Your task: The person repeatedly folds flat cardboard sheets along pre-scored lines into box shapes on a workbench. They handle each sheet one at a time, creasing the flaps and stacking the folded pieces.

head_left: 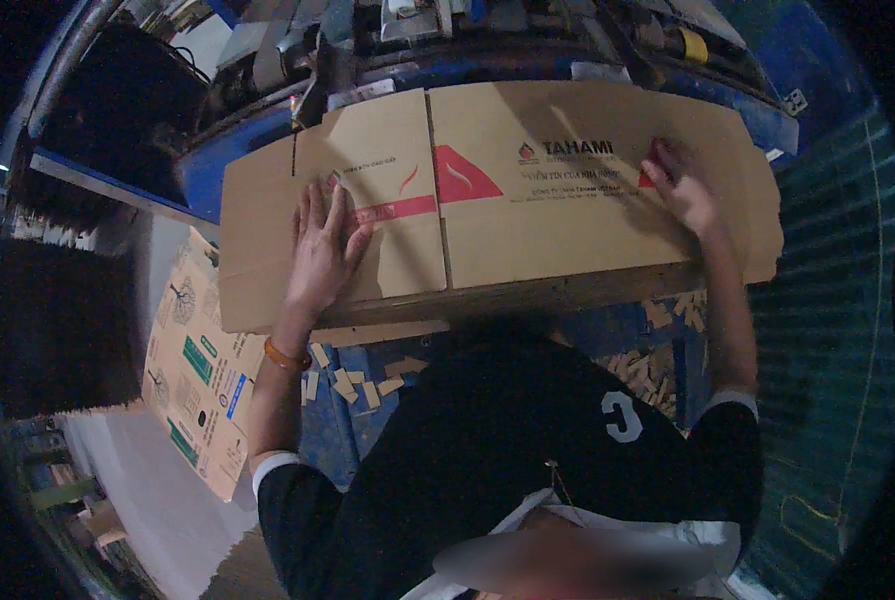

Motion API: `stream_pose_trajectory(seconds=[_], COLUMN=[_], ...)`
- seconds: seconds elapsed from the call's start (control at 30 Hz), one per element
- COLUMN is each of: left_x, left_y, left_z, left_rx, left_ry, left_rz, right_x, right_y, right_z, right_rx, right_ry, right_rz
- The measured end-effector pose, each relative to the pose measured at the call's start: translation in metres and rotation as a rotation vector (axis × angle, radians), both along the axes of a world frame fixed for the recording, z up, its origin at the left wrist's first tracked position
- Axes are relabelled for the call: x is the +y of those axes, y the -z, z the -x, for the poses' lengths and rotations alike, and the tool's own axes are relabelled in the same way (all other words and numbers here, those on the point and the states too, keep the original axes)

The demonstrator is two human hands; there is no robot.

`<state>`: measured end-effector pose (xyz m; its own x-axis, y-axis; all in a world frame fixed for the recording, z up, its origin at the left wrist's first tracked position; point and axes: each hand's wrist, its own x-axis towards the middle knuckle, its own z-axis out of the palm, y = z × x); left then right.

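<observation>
A flattened brown cardboard carton [568, 240] with red and black print lies across in front of me, with more cardboard layered beneath its near edge. My left hand [323, 245] rests on the carton's left panel, fingers stretched out and thumb apart. Toward the right end, my right hand [686, 195] touches the same carton over a dark red patch. Its fingers look extended, though shadow blurs their tips. A slot [436, 190] separates the left panel from the longer right one. An orange band circles my left wrist.
Dark blue machinery [368, 75] stands directly behind the carton. Small cardboard scraps [368, 388] lie below its near edge, with more at the right. A printed cardboard sheet [203, 365] leans at the left, near a dark bristly block [63, 325]. Green corrugated sheeting [828, 400] borders the right side.
</observation>
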<state>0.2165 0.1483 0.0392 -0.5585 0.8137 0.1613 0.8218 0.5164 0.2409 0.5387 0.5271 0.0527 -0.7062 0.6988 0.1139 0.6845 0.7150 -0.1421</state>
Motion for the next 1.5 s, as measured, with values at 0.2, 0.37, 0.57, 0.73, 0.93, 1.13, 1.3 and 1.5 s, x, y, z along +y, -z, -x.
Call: stream_pose_trajectory(seconds=[0.2, 0.37, 0.57, 0.73, 0.93, 1.13, 1.3, 1.5], left_x=[-0.018, 0.006, 0.082, 0.166, 0.123, -0.052, -0.069, -0.057], left_y=[-0.034, -0.022, 0.0, -0.011, -0.024, 0.013, 0.034, 0.0], left_z=[-0.041, -0.026, 0.061, 0.099, 0.089, 0.016, -0.005, -0.009], left_rx=[-0.065, 0.012, 0.084, 0.2, 0.327, 0.174, -0.116, 0.052], left_ry=[0.245, 0.347, 0.425, 0.015, 0.214, -0.749, -1.072, -1.034], left_rz=[-0.184, -0.199, -0.464, -0.23, -0.579, -0.866, -0.75, -0.674], right_x=[-0.07, -0.038, 0.027, 0.062, 0.043, -0.002, -0.006, 0.006], right_y=[-0.011, -0.001, 0.004, 0.009, 0.024, 0.022, 0.052, 0.042], right_z=[-0.034, -0.023, 0.053, 0.127, 0.089, -0.094, -0.117, -0.115], right_rx=[0.013, 0.067, 0.139, 0.167, 0.306, 0.429, 0.06, 1.351], right_ry=[-0.263, -0.412, -0.425, -0.109, -0.184, 0.572, 0.879, 0.818], right_rz=[0.007, 0.126, -0.087, 0.216, -0.296, -0.226, -0.242, 0.271])
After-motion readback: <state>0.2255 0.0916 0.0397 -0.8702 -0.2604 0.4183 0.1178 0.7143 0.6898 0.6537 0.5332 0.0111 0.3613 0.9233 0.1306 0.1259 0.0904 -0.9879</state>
